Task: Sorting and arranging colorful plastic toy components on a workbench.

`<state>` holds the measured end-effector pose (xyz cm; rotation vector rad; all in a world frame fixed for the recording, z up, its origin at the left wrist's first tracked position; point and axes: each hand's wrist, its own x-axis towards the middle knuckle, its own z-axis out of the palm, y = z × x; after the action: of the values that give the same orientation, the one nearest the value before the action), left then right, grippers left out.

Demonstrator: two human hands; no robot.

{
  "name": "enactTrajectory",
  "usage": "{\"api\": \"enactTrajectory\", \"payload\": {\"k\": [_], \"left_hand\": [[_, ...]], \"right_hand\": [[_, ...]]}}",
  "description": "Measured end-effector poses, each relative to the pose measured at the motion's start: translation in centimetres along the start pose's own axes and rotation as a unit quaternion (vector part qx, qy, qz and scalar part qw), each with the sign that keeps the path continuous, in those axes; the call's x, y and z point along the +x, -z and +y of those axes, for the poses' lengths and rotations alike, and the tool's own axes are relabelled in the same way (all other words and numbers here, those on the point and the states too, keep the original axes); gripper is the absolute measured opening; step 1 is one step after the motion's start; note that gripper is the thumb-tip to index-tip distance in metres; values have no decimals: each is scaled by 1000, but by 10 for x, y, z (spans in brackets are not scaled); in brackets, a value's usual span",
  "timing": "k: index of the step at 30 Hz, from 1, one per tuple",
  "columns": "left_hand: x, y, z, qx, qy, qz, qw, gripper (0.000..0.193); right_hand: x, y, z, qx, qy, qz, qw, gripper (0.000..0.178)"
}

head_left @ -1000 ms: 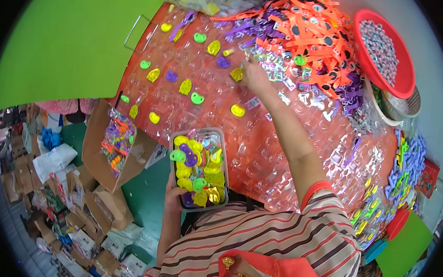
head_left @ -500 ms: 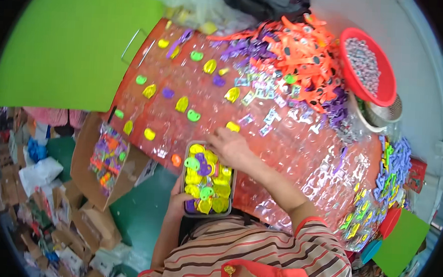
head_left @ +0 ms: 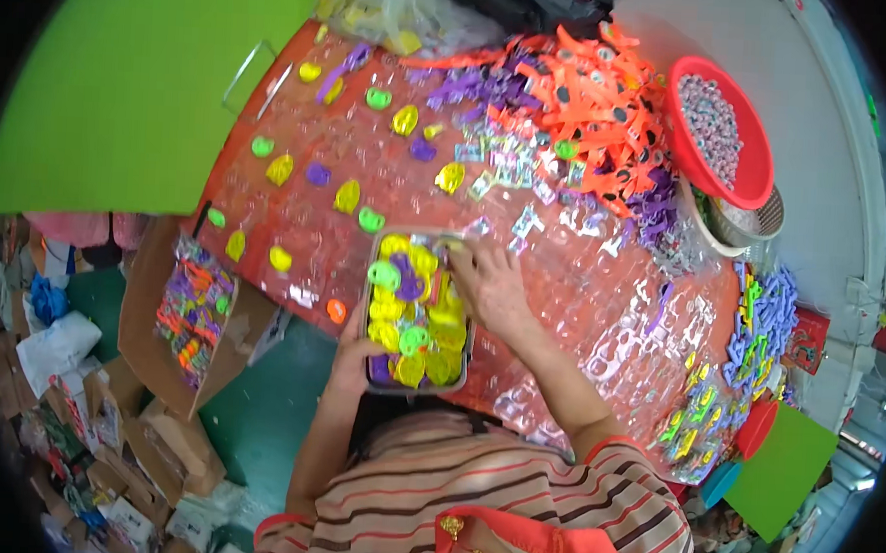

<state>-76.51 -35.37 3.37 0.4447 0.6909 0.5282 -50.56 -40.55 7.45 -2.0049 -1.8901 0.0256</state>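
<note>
A clear rectangular plastic box (head_left: pixel 369 308), filled with yellow pieces plus a few green and purple ones, stands at the near edge of the red table. My left hand (head_left: pixel 352 360) grips its left side, thumb over the rim. My right hand (head_left: pixel 491 287) is at the box's far right corner, fingers bent and drawn together over the rim; whatever they hold is hidden. Inside the box, a green piece (head_left: pixel 384 274) lies beside a purple piece (head_left: pixel 408 285). Small yellow pieces (head_left: pixel 347 196), green pieces (head_left: pixel 371 220) and purple pieces (head_left: pixel 318 174) are scattered across the table beyond.
Orange strips (head_left: pixel 597 104) are heaped at the far right, near a red bowl of small beads (head_left: pixel 756 143). Blue-violet pieces (head_left: pixel 761 318) crowd the right edge. Below the table's left side, an open cardboard box (head_left: pixel 149 346) holds a bag of colourful pieces (head_left: pixel 194 309).
My right hand has moved from the table beyond the box to its far right corner. The yellow piece that lay by its fingers no longer shows there. The whole view has shifted slightly.
</note>
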Motion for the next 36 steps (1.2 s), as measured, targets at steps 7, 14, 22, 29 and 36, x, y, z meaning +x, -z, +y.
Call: {"api": "enactTrajectory", "payload": {"k": [7,14,22,29,36], "left_hand": [[9,-8,3,-14,-2,-26,1000,95],[3,-13,-2,-22,7,-23,999,96],[-13,2,-11,9,-11,-22,1000,97],[-38,13,-5,-5,12,-8,1000,96],[-55,32,11,6,-26,34,999,97]], "right_hand": [[11,29,-6,99,-43,26,994,31],[-4,26,-40,124,32,-70,989,26],[-6,5,-66,24,17,-81,996,33],[-13,-1,-77,113,31,-44,992,27],[12,-7,-64,491,-310,-66,811,19]]}}
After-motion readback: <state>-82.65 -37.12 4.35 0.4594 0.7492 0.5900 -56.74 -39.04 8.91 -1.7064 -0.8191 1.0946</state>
